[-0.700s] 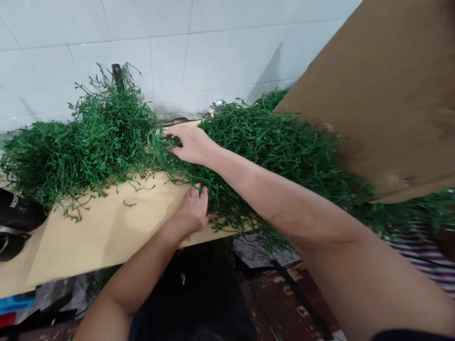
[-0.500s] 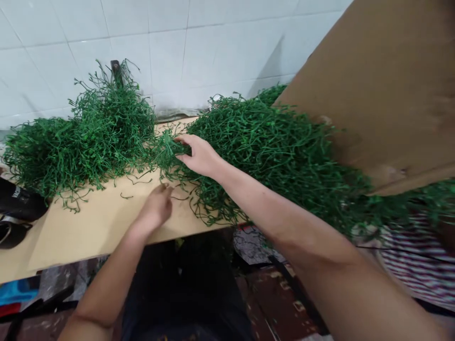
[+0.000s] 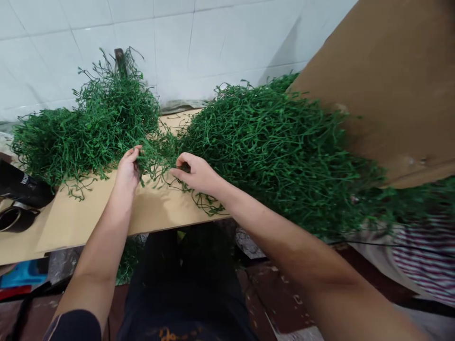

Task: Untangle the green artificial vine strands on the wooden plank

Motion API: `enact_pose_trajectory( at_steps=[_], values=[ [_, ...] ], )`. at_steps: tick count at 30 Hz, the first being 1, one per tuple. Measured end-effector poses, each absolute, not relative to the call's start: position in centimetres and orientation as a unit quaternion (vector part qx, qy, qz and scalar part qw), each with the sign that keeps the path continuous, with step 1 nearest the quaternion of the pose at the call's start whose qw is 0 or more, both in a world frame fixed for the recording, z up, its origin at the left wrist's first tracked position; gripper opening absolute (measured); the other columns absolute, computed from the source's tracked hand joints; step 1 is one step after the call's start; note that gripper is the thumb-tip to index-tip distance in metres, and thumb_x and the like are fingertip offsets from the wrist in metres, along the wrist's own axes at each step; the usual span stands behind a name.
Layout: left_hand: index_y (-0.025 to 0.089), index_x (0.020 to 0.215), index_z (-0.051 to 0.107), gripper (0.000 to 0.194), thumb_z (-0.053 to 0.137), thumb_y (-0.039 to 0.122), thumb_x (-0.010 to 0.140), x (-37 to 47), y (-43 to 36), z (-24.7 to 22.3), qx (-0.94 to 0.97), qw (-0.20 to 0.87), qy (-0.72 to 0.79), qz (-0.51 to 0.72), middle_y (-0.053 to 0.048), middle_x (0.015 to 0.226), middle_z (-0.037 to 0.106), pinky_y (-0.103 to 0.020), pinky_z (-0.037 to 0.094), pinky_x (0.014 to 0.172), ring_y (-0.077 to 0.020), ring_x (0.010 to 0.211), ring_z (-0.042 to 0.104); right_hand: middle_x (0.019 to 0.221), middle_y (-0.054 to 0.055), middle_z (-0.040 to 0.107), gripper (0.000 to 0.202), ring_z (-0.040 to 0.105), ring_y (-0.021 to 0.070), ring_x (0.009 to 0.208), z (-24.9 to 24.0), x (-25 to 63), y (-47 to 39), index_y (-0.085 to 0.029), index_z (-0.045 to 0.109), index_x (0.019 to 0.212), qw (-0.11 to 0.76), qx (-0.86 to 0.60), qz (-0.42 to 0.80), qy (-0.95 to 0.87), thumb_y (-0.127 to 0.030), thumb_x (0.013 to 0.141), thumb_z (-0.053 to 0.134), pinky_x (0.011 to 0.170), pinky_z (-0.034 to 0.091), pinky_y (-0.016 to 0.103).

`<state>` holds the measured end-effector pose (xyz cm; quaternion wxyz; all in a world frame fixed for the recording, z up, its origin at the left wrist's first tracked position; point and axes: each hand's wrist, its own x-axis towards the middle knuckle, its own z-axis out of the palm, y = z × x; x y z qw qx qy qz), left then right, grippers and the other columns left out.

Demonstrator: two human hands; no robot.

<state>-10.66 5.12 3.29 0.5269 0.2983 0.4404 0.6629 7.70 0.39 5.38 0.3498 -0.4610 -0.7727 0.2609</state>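
Left hand (image 3: 128, 168) pinched shut on a small clump of green sprigs (image 3: 156, 154), right hand (image 3: 197, 173) gripping the other end of the same clump, fingers curled closed around its stems. Clump sits between the 2 hands, just above the tan board (image 3: 106, 213), bridging 2 heaps. Left heap (image 3: 81, 132) at 10 o'clock of the hands, the larger right heap (image 3: 277, 147) at 3 o'clock, spilling from under a cardboard sheet (image 3: 384, 85). Judging by this: left heap looks like sorted stock, right heap is bigger, so most is probably left to go. Bare board at 7 o'clock gives open room; board's front edge runs just below the right wrist, some sprigs hang over it. Tiled wall (image 3: 213, 42) close at 12 o'clock, black object (image 3: 21, 189) at 9 o'clock.
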Motion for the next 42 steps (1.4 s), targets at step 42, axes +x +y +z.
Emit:
enact_pose_trajectory(
  at_steps=[42],
  values=[
    [0.014, 0.109, 0.059, 0.039, 0.058, 0.033, 0.075, -10.3, 4.5, 8.4, 0.742, 0.253, 0.505, 0.362, 0.003, 0.062, 0.048, -0.021, 0.037, 0.055, -0.0087, 0.054, 0.043, 0.047, -0.007, 0.034, 0.038, 0.044, 0.007, 0.052, 5.3, 7.3, 4.3, -0.019, 0.045, 0.059, 0.634, -0.21, 0.563, -0.486, -0.049, 0.073, 0.064, 0.068, 0.043, 0.025]
  ],
)
